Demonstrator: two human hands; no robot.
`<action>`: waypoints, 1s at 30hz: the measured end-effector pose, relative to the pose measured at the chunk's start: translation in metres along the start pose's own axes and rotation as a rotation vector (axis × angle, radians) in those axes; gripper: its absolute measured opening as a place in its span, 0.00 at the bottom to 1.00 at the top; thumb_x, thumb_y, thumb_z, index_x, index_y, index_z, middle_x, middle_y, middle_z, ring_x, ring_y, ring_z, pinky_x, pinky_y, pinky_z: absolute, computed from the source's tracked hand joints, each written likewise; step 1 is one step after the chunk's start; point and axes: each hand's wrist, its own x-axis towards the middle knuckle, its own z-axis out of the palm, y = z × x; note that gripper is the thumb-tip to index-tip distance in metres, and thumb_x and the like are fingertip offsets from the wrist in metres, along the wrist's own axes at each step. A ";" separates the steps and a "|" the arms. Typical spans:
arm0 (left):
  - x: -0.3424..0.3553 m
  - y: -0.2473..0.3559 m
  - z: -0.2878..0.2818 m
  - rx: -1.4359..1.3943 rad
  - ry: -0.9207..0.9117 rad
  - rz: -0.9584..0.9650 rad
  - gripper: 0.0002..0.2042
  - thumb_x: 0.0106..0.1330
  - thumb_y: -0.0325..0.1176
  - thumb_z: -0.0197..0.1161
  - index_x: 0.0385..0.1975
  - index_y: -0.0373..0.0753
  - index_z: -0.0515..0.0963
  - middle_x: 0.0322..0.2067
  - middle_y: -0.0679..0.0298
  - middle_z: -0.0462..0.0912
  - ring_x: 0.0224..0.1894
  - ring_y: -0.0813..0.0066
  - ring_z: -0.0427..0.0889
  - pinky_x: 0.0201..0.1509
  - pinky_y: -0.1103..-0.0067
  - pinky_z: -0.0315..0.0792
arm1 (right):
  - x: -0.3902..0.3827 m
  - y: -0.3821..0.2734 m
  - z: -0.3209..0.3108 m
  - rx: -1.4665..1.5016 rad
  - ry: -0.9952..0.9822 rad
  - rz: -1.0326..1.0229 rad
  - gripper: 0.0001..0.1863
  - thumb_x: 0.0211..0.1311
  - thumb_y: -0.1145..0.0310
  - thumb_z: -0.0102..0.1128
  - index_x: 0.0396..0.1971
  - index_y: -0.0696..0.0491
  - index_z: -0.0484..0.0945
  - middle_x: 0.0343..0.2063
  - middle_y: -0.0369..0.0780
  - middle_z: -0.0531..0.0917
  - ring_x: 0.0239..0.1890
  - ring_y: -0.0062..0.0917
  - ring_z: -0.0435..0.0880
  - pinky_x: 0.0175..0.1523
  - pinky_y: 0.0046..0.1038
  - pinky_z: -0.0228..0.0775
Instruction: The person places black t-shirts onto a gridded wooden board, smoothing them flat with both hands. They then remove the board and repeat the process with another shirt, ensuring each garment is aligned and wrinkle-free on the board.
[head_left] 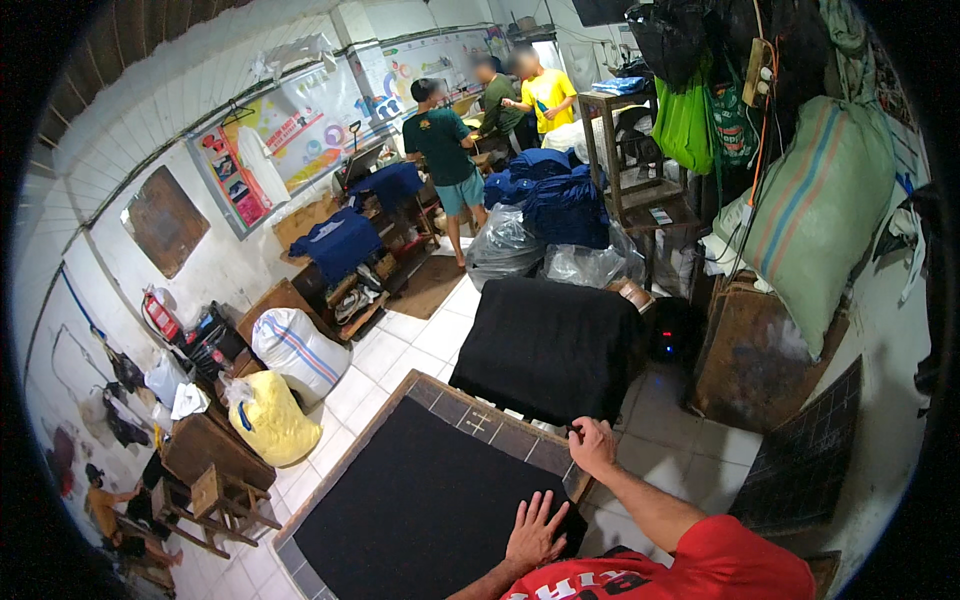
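The table (490,430) bears black cloth (410,490) beneath the left hand (536,530), fingers spread; right hand (592,447), fingers curled, hold indeterminable.

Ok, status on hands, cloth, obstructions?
Left hand flat on black cloth. Cloth spread over table. Right hand curled by table edge, grip unclear. Only left hand seen on cloth.

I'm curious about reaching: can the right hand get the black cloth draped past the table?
Probably yes: the right hand is at the edge of the table, close to the draped black cloth, with nothing visible between them.
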 end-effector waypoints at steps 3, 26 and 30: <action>0.012 0.003 -0.002 -0.027 -0.002 0.072 0.42 0.77 0.58 0.53 0.80 0.34 0.54 0.82 0.51 0.51 0.85 0.53 0.47 0.85 0.53 0.43 | 0.004 -0.003 0.007 -0.169 0.064 -0.056 0.20 0.72 0.55 0.62 0.55 0.53 0.82 0.57 0.49 0.82 0.57 0.49 0.81 0.66 0.51 0.68; -0.002 -0.027 -0.001 -0.383 0.400 -0.129 0.39 0.71 0.49 0.66 0.73 0.28 0.63 0.74 0.38 0.64 0.77 0.38 0.62 0.80 0.48 0.52 | 0.007 -0.002 0.018 -0.249 -0.263 0.257 0.33 0.78 0.41 0.46 0.44 0.57 0.86 0.45 0.58 0.89 0.50 0.57 0.88 0.59 0.55 0.78; -0.087 -0.066 0.000 -0.078 0.372 -0.689 0.39 0.68 0.46 0.68 0.72 0.26 0.64 0.73 0.37 0.64 0.78 0.34 0.57 0.81 0.46 0.48 | 0.005 -0.005 0.017 -0.241 -0.234 0.234 0.32 0.77 0.42 0.47 0.41 0.58 0.87 0.44 0.58 0.89 0.49 0.56 0.88 0.58 0.55 0.78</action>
